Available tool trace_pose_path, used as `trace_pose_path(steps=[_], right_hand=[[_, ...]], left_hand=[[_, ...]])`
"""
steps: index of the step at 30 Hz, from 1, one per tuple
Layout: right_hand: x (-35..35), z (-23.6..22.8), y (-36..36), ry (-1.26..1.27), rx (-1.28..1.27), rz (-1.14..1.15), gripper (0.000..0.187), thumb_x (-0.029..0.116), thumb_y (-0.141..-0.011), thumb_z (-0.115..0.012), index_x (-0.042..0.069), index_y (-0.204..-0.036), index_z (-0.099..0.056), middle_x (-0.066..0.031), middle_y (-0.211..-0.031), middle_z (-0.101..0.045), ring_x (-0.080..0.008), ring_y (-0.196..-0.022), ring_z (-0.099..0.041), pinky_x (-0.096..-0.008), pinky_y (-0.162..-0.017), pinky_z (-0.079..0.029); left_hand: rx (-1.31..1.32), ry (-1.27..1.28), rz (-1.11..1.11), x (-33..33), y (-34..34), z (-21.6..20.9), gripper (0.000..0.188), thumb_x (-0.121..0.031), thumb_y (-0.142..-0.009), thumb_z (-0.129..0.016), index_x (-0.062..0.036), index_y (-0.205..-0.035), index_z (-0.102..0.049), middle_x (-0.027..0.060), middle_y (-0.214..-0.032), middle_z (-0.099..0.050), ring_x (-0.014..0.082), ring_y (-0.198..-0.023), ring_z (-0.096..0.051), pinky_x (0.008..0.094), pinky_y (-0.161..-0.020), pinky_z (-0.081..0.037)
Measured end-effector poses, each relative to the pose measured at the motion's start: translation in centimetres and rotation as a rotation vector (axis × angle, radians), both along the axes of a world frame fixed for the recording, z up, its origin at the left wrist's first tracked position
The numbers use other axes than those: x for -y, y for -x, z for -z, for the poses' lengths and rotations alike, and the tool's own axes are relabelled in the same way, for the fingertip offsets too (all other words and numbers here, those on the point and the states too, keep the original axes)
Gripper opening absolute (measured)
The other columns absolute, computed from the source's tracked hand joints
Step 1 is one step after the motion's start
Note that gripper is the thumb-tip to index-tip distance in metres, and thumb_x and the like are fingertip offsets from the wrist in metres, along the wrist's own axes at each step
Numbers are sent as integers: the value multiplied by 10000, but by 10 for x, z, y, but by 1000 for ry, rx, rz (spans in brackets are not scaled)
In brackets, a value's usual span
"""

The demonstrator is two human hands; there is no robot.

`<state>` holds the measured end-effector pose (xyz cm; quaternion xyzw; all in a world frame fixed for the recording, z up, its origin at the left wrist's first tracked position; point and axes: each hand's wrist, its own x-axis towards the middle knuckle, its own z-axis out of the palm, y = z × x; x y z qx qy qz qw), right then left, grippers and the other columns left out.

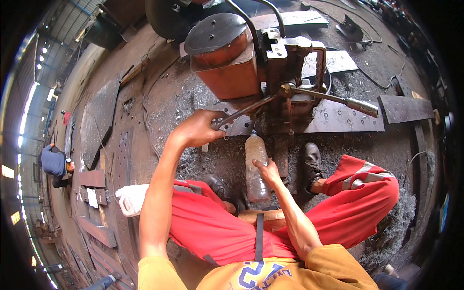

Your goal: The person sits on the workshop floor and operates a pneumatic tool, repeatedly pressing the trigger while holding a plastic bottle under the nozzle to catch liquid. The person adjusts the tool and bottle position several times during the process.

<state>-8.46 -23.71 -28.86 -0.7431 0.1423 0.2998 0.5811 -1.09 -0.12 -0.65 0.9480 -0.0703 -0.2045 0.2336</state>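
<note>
An orange drill machine (pixel 227 75) with a dark round top stands on a steel plate (pixel 345 118) that has a row of holes. My left hand (pixel 195 128) is closed round the end of one metal feed lever (pixel 246 109) on the drill. A second lever (pixel 360 104) sticks out to the right, untouched. In my right hand (pixel 268 172) is a clear plastic bottle (pixel 255 157) of cloudy brownish liquid. It is held nearly upright, its narrow tip close below the drill's cutting end. Whether liquid is coming out cannot be made out.
Metal shavings (pixel 394 237) lie around my boots (pixel 312 162) and the plate. A white jug (pixel 131 199) stands by my left leg. Flat steel pieces (pixel 99 121) and cables (pixel 382 84) lie about the floor. Another person (pixel 54 163) is bent over at far left.
</note>
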Motion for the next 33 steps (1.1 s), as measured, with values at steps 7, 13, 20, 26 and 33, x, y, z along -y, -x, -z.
trace_pose_path(steps=[7, 13, 20, 26, 33], right_hand=[[2, 9, -1, 74, 18, -40, 810, 514, -775, -760, -44, -1332, -575, -277, -1232, -662, -385, -1174, -644, -447, -992, -496], [3, 2, -2, 121, 19, -91, 895, 546, -756, -757, -41, -1390, -527, -291, -1284, -630, -396, -1219, -614, -458, -1022, -478], [4, -11, -2, 312, 83, -142, 1001, 597, -727, -757, -36, -1446, -468, -297, -1321, -605, -401, -1269, -575, -476, -1072, -442], [17, -23, -18, 307, 69, -297, 1005, 616, -717, -749, -37, -1433, -483, -307, -1304, -610, -410, -1249, -586, -479, -1049, -457], [46, -63, -45, 405, 146, -285, 860, 600, -720, -755, -15, -1296, -583, -302, -1215, -657, -419, -1157, -643, -487, -992, -492]], left_hand=[[-16, 35, -8, 1, 0, 0, 455, -202, -812, -735, -69, -1244, -684, 209, -1074, -724, 296, -971, -690, 366, -908, -502], [6, 51, 5, -3, 1, 6, 443, -182, -812, -734, -77, -1240, -688, 201, -1069, -726, 287, -966, -688, 362, -912, -500], [-36, 40, -8, 0, 0, 1, 460, -181, -812, -736, -60, -1253, -679, 196, -1107, -723, 275, -994, -684, 366, -929, -495], [32, 72, 16, -4, 1, 7, 476, -189, -803, -739, -55, -1255, -675, 199, -1109, -722, 270, -986, -685, 370, -918, -498], [-7, 45, -19, -5, 0, 7, 468, -202, -805, -740, -67, -1248, -679, 208, -1091, -722, 298, -958, -688, 380, -898, -502]])
